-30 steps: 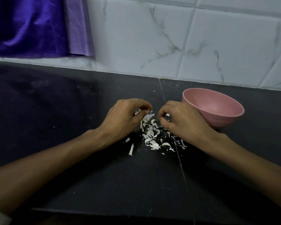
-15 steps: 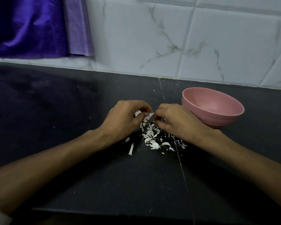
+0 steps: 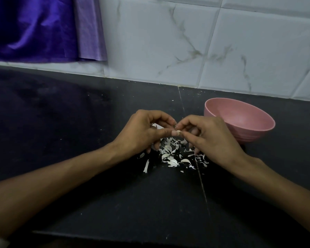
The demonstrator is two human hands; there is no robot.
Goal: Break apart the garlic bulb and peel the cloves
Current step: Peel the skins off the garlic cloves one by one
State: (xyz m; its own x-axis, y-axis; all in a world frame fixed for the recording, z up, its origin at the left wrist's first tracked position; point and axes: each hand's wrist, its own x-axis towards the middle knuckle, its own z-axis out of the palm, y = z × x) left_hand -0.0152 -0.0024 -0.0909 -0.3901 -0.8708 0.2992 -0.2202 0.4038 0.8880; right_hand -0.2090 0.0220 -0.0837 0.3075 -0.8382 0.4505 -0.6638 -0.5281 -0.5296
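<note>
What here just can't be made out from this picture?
- Garlic clove, head view: only a pale sliver shows; the fingers of the left hand and right hand cover the rest, so how much is peeled is unclear.
- Pink bowl: its near wall hides the bottom.
- Skins on the counter: too small to tell scraps from cloves.

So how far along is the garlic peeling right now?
Well under way. A scatter of peeled skins lies on the dark counter, so several cloves look finished. The left hand and right hand pinch a small clove between their fingertips. The pink bowl shows no cloves from this angle; how many remain isn't visible.
</note>
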